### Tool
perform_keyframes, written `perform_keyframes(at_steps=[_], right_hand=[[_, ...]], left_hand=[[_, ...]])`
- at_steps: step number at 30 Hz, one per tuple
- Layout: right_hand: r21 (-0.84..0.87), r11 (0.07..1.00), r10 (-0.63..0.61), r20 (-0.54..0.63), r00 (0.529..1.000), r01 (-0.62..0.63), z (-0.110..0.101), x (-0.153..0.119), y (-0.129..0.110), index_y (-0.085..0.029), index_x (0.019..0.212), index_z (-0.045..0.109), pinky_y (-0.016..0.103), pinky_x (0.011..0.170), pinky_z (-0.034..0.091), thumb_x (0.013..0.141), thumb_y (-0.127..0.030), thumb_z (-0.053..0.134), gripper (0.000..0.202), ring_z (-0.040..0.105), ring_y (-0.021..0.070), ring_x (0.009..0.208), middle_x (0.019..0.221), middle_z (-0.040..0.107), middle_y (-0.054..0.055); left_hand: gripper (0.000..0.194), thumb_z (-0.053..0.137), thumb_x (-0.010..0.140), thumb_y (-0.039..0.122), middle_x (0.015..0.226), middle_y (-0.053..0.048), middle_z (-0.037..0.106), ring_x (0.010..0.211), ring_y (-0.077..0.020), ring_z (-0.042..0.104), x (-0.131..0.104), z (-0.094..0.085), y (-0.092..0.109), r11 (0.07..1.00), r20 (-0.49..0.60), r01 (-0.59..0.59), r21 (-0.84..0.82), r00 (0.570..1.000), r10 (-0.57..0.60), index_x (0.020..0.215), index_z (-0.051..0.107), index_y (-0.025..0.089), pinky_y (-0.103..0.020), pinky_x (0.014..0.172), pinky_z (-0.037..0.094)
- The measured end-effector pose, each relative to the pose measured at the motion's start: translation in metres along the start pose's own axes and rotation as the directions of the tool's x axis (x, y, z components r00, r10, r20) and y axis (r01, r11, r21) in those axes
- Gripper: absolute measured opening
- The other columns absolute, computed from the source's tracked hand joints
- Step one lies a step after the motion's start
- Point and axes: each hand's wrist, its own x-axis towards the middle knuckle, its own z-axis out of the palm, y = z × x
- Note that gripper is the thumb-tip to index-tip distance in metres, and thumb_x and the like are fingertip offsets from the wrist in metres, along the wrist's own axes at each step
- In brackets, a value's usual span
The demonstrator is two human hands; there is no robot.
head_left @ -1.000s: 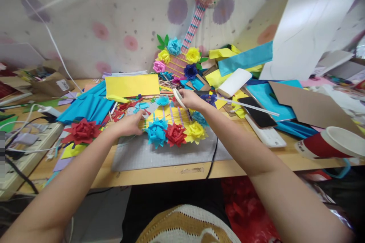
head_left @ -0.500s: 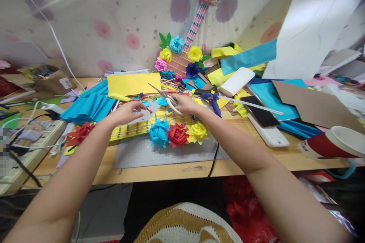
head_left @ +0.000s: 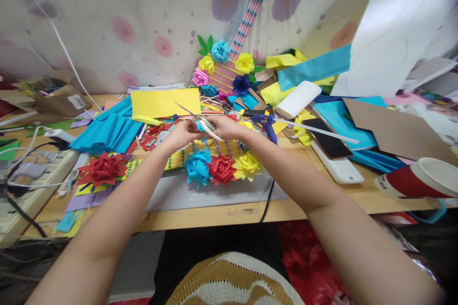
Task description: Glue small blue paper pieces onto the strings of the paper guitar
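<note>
Head view: wooden table [head_left: 218,219]; across it, flower-trimmed yellow guitar [head_left: 222,148], lying partly over grey mat [head_left: 214,195], just below both hands; yellow sheet [head_left: 166,103], farther back; white-handled scissors [head_left: 211,132], gripped by the handles in right hand [head_left: 226,127]; left hand [head_left: 183,134], with fingers bent close beside, cannot tell whether grasping anything.

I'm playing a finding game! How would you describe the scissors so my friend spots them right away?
On the wooden table, find the big yellow sheet. Near its right end, the right hand holds the scissors. Look for a pale curved handle and thin pointed blades, quite unlike the puffy blue paper flower nearby.
</note>
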Motion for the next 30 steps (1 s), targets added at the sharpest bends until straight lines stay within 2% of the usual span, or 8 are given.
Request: perform_keyframes(at_steps=[3, 5, 10, 16, 22, 24, 28, 30], right_hand=[[-0.09, 0.99, 0.105, -0.082, 0.991, -0.112, -0.01, -0.013, -0.004, -0.015, 0.091, 0.059, 0.022, 0.06, 0.032, 0.065, -0.038, 0.07, 0.036, 0.053, 0.0148, 0.073, 0.087, 0.063, 0.003], [-0.146, 0.971, 0.167, -0.152, 0.974, -0.189, -0.02, -0.03, -0.006, -0.016, 0.088, 0.06, 0.022, 0.059, 0.031, 0.071, -0.046, 0.063, 0.034, 0.052, 0.0151, 0.071, 0.084, 0.063, 0.004], [-0.142, 0.909, 0.352, -0.246, 0.903, -0.393, -0.039, -0.09, 0.008, -0.018, 0.08, 0.059, 0.023, 0.055, 0.03, 0.078, -0.053, 0.05, 0.036, 0.053, 0.0147, 0.065, 0.074, 0.063, 0.002], [-0.185, 0.819, 0.493, -0.257, 0.831, -0.543, -0.043, -0.157, 0.035, -0.02, 0.075, 0.059, 0.025, 0.053, 0.031, 0.076, -0.057, 0.048, 0.039, 0.055, 0.0165, 0.063, 0.071, 0.063, 0.003], [-0.112, 0.791, 0.569, -0.231, 0.789, -0.602, -0.047, -0.199, 0.056, -0.02, 0.086, 0.064, 0.026, 0.057, 0.038, 0.075, -0.057, 0.048, 0.042, 0.06, 0.0203, 0.07, 0.08, 0.068, 0.006], [-0.204, 0.738, 0.605, -0.223, 0.764, -0.644, -0.049, -0.21, 0.062, -0.021, 0.09, 0.066, 0.027, 0.057, 0.038, 0.074, -0.058, 0.048, 0.043, 0.061, 0.0223, 0.074, 0.084, 0.069, 0.007], [-0.368, 0.568, 0.72, -0.21, 0.661, -0.736, -0.055, -0.231, 0.071, -0.027, 0.103, 0.066, 0.029, 0.055, 0.037, 0.074, -0.057, 0.047, 0.046, 0.062, 0.0268, 0.079, 0.09, 0.069, 0.007], [-0.38, 0.545, 0.751, -0.176, 0.637, -0.747, -0.059, -0.24, 0.073, -0.028, 0.103, 0.066, 0.029, 0.054, 0.036, 0.075, -0.054, 0.047, 0.043, 0.062, 0.0264, 0.077, 0.087, 0.069, 0.006]], left_hand=[[0.036, 0.077, 0.046, 0.023, 0.057, 0.004, 0.056, 0.052, -0.012, 0.055, -0.004, -0.004, -0.005, 0.997, -0.072, 0.069, -0.022, 0.995, -0.07, 0.065, 0.047, 0.017, -0.026, 0.052, 0.044], [0.038, 0.077, 0.045, 0.023, 0.056, 0.004, 0.056, 0.053, -0.0123, 0.056, -0.005, -0.005, -0.011, 0.993, -0.101, 0.09, -0.079, 0.99, -0.098, 0.063, 0.043, 0.018, -0.026, 0.052, 0.045], [0.038, 0.076, 0.044, 0.029, 0.056, 0.003, 0.057, 0.051, -0.0104, 0.053, -0.003, 0.0, -0.027, 0.999, -0.15, 0.053, -0.003, 0.987, -0.053, 0.059, 0.043, 0.018, -0.023, 0.05, 0.041], [0.03, 0.072, 0.047, 0.029, 0.054, 0.004, 0.055, 0.054, -0.0109, 0.052, 0.0, 0.005, -0.039, 0.999, -0.221, 0.023, 0.043, 0.975, -0.013, 0.059, 0.046, 0.018, -0.023, 0.054, 0.039], [0.033, 0.074, 0.044, 0.031, 0.052, 0.004, 0.054, 0.05, -0.0108, 0.05, 0.001, 0.007, -0.042, 0.997, -0.232, 0.072, -0.008, 0.97, -0.072, 0.058, 0.046, 0.018, -0.023, 0.051, 0.035], [0.035, 0.076, 0.043, 0.031, 0.052, 0.004, 0.054, 0.051, -0.0111, 0.05, 0.001, 0.007, -0.042, 0.997, -0.227, 0.076, -0.023, 0.971, -0.079, 0.057, 0.046, 0.018, -0.024, 0.051, 0.035], [0.032, 0.074, 0.046, 0.03, 0.053, 0.004, 0.054, 0.052, -0.0119, 0.051, 0.001, 0.005, -0.04, 0.998, -0.221, 0.06, 0.008, 0.974, -0.057, 0.059, 0.048, 0.018, -0.025, 0.052, 0.037], [0.03, 0.074, 0.047, 0.029, 0.052, 0.004, 0.054, 0.051, -0.0118, 0.051, 0.0, 0.005, -0.038, 0.997, -0.21, 0.069, 0.032, 0.976, -0.061, 0.059, 0.049, 0.019, -0.025, 0.052, 0.037]])
